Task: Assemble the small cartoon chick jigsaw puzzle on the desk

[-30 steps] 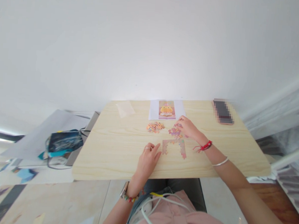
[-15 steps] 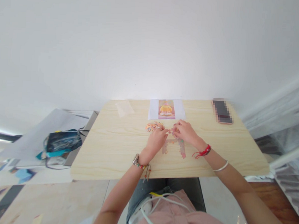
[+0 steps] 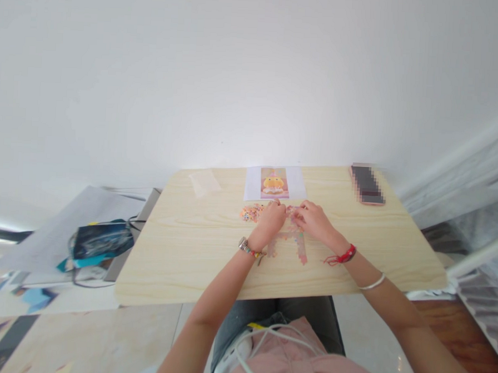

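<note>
My left hand (image 3: 271, 221) and my right hand (image 3: 312, 219) meet over a heap of loose pink and purple puzzle pieces (image 3: 293, 211) on the wooden table (image 3: 187, 244). The fingers of both hands are curled and pinched together among the pieces; what they hold is too small to make out. Just in front of my hands lies a partly joined pink puzzle section (image 3: 296, 244). A second small heap of orange pieces (image 3: 251, 213) sits to the left of my left hand. Behind the heaps lies a reference picture (image 3: 274, 183) of a yellow figure on white paper.
A phone (image 3: 366, 185) lies at the table's far right. A clear plastic bag (image 3: 205, 181) sits at the far left of the table. Left of the table, a dark bag with cords (image 3: 100, 240) rests on a grey surface. A white wall stands behind.
My left hand has moved from the table's front, near the joined section, forward and right to meet my right hand at the pink heap. My right hand has stayed at the heap.
</note>
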### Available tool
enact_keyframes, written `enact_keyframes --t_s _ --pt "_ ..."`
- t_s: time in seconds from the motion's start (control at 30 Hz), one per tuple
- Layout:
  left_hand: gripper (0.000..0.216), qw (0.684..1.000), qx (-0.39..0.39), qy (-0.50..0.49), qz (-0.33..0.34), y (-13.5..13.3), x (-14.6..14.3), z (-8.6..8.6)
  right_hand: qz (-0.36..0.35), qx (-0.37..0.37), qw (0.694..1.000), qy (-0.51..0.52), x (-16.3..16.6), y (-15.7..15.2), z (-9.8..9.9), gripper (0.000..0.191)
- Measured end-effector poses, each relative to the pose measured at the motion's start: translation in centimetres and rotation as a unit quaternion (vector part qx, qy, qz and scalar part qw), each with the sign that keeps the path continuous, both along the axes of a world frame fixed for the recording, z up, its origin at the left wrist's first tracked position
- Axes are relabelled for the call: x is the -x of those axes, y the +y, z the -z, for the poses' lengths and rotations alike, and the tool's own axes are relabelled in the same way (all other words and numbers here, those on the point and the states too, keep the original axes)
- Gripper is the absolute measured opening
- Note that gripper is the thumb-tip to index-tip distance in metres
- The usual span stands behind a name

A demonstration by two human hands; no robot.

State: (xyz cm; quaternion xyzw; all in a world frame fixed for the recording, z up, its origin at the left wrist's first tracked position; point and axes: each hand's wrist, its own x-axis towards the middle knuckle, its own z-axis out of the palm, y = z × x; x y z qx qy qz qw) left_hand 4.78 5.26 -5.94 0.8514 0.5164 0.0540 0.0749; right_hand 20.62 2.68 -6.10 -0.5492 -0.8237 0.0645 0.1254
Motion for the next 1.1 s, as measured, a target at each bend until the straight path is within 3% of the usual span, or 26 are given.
enact_keyframes --t_s 0.37,0.5,0.67,0.8,0.93,1.1 --pt "0.019 1.000 -0.008 0.016 0.003 0.5 -0.2 0.4 -0.008 -0.034 0.999 0.016 0.0 0.2 0.2 0.014" --pt "0.018 1.000 -0.007 0.003 0.011 0.2 0.5 -0.5 -0.029 -0.054 0.997 0.054 0.4 0.2 0.1 0.018" --pt "0.017 0.999 -0.003 -0.049 0.016 -3.2 3.1 -2.1 -0.112 -0.057 0.986 0.106 1.6 -1.2 -0.6 0.016" --pt "0.013 0.997 0.019 -0.078 0.018 -7.3 5.6 -1.7 -0.172 -0.034 0.976 0.126 2.7 -3.8 -0.5 0.009" --pt "0.010 0.995 0.047 -0.081 0.018 -10.3 6.8 -0.6 -0.170 -0.015 0.978 0.124 3.5 -6.5 0.1 0.009" --pt "0.014 0.998 0.050 -0.039 0.028 -11.1 6.6 -0.4 -0.149 -0.020 0.983 0.109 4.2 -8.5 0.6 0.015"
